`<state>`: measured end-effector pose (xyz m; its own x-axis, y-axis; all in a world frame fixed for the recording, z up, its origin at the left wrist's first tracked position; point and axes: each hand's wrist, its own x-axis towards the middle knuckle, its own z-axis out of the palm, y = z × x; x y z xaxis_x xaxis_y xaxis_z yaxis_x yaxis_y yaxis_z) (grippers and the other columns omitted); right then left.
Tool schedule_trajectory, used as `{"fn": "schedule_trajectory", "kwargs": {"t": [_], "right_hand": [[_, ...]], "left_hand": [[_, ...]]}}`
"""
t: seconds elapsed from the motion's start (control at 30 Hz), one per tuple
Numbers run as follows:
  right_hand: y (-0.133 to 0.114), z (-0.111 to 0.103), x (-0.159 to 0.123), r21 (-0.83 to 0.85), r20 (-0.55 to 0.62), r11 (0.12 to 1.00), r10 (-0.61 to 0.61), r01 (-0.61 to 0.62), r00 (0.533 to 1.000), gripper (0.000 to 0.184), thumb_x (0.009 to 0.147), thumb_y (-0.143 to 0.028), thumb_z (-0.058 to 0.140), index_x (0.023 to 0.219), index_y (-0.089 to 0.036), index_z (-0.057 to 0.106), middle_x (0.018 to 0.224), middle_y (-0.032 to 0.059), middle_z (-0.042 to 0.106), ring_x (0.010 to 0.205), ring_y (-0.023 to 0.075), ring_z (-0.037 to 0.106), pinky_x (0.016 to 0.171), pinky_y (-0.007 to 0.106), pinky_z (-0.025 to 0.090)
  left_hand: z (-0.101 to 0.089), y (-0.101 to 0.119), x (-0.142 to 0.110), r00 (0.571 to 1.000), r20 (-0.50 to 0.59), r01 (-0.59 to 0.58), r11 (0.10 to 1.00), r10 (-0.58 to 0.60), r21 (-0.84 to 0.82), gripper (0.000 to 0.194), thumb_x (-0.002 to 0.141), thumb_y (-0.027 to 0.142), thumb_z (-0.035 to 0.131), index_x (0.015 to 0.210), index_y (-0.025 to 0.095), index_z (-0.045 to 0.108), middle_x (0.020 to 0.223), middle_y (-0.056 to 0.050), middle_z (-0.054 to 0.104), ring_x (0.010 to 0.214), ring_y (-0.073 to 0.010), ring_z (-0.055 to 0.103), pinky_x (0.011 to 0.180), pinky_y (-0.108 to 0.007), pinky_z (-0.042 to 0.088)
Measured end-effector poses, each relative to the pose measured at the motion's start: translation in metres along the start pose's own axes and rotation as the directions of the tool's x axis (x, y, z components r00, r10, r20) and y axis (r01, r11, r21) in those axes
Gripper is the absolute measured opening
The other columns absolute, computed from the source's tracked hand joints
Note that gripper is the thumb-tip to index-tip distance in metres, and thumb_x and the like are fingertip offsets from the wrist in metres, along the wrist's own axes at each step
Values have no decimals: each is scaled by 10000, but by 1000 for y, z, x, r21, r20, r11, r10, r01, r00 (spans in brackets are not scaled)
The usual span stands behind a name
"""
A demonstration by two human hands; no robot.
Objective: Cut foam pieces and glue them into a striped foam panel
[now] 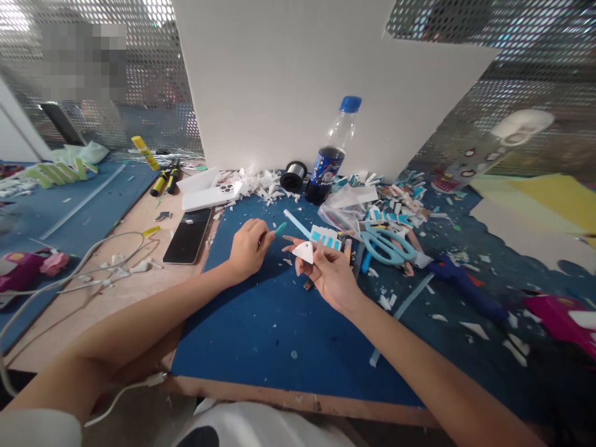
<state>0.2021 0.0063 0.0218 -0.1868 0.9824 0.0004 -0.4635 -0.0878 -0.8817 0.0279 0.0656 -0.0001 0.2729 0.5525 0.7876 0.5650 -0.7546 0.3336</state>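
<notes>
My left hand is closed around a small teal piece whose tip sticks out past the fingers; its kind I cannot make out. To its right, my right hand pinches a small white triangular piece with a dark dot on it. Both hands are above the blue mat, apart from each other. Just behind my right hand lies a white piece with light-blue blocks. Light-blue scissors rest to the right of that hand.
A cola bottle and a wire spool stand at the back among white scraps. Left are a phone, yellow-handled pliers and a cable. Glue guns, one magenta, lie at the sides.
</notes>
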Motion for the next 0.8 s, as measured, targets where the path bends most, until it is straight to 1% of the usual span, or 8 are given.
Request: {"fn": "schedule_trajectory", "kwargs": {"t": [0.1, 0.2, 0.27, 0.4, 0.57, 0.67, 0.73, 0.8], "right_hand": [[0, 0, 0, 44, 0, 998, 38, -38, 999, 267, 658, -468, 748, 745, -215, 743, 644, 5, 632, 577, 101, 570, 604, 258, 532], [3, 0, 0, 83, -15, 994, 66, -64, 998, 262, 657, -462, 750, 777, -230, 747, 757, 14, 662, 641, 108, 587, 616, 253, 537], [6, 1, 0, 110, -29, 991, 83, -79, 996, 254, 640, -460, 761, 762, -238, 745, 801, 12, 673, 664, 112, 592, 620, 254, 542], [9, 6, -2, 168, -35, 979, 126, -118, 991, 210, 600, -432, 793, 674, -246, 729, 751, -10, 677, 629, 95, 583, 632, 243, 541], [12, 11, -6, 230, -45, 958, 187, -172, 981, 194, 606, -358, 807, 739, -241, 729, 770, -22, 681, 665, 76, 594, 643, 192, 521], [14, 12, -6, 263, -60, 946, 209, -187, 976, 195, 580, -356, 820, 688, -232, 714, 736, -34, 671, 664, 71, 591, 654, 187, 516], [15, 11, -6, 273, -71, 943, 219, -192, 973, 228, 539, -361, 838, 675, -227, 712, 722, -35, 669, 660, 75, 591, 658, 193, 516], [15, 11, -5, 270, -80, 942, 229, -200, 970, 268, 525, -382, 839, 700, -216, 721, 698, -22, 670, 652, 88, 594, 644, 208, 516]], "left_hand": [[-5, 10, 0, 993, -99, -70, 997, 66, -40, 157, 930, 323, 455, 875, 179, 489, 752, -29, 556, 713, -157, 493, 666, -303, 406], [-10, 25, 2, 978, -163, -141, 987, 127, -80, 219, 864, 362, 585, 975, 202, 486, 795, -16, 607, 793, -168, 507, 749, -330, 410], [-13, 33, 3, 971, -181, -174, 980, 155, -96, 261, 821, 362, 645, 979, 210, 502, 770, -3, 627, 794, -171, 492, 746, -326, 408], [-15, 41, 4, 972, -175, -178, 976, 155, -124, 235, 811, 290, 668, 982, 208, 529, 744, -3, 645, 799, -174, 466, 710, -304, 419], [-13, 40, 3, 963, -205, -203, 971, 176, -122, 223, 826, 254, 655, 1005, 210, 530, 733, -1, 634, 790, -169, 478, 683, -306, 440], [-13, 35, 3, 941, -244, -277, 948, 235, -157, 289, 794, 223, 691, 1028, 223, 523, 807, -2, 599, 790, -151, 509, 689, -301, 476], [-14, 31, 4, 946, -193, -309, 906, 261, -290, 320, 787, 199, 695, 1037, 250, 500, 874, 1, 559, 806, -136, 548, 699, -296, 510], [-16, 27, 5, 969, -61, -242, 869, 240, -431, 262, 833, 246, 642, 1029, 260, 468, 879, 3, 527, 791, -128, 581, 676, -291, 538]]}}
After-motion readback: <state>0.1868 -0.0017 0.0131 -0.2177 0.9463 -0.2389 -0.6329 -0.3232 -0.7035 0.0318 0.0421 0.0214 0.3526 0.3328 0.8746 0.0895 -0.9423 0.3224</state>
